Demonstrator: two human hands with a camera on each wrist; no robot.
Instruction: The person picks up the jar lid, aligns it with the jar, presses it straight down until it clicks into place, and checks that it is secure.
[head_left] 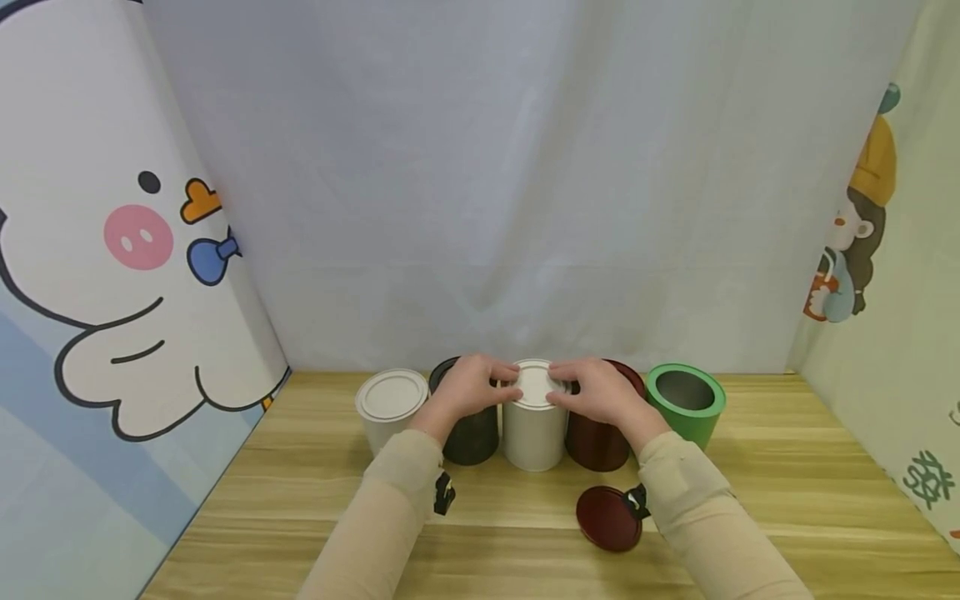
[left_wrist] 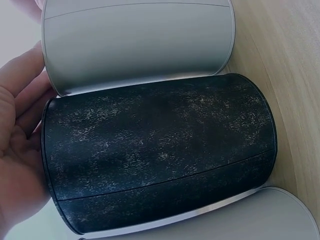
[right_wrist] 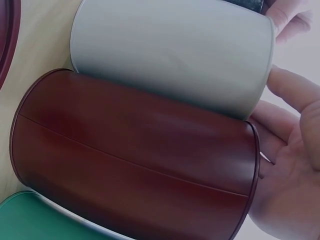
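Note:
In the middle of a row of cans stands a white can [head_left: 533, 437] with a white lid [head_left: 535, 385] on top. My left hand [head_left: 474, 388] touches the lid's left rim with thumb and fingertips, the palm over the black can [left_wrist: 160, 150]. From the other side my right hand [head_left: 596, 390] touches the right rim, above the dark red can [right_wrist: 135, 155]. Thumb and fingers of both hands stay apart and fairly straight. The hands partly cover the tops of the black and red cans.
At the row's left end is another white can [head_left: 392, 396] with a lid. A green can [head_left: 686, 402] with a dark top opening stands at the right end. A dark red lid [head_left: 609, 518] lies on the wooden table [head_left: 517, 550]. Behind hangs a pale curtain [head_left: 480, 183].

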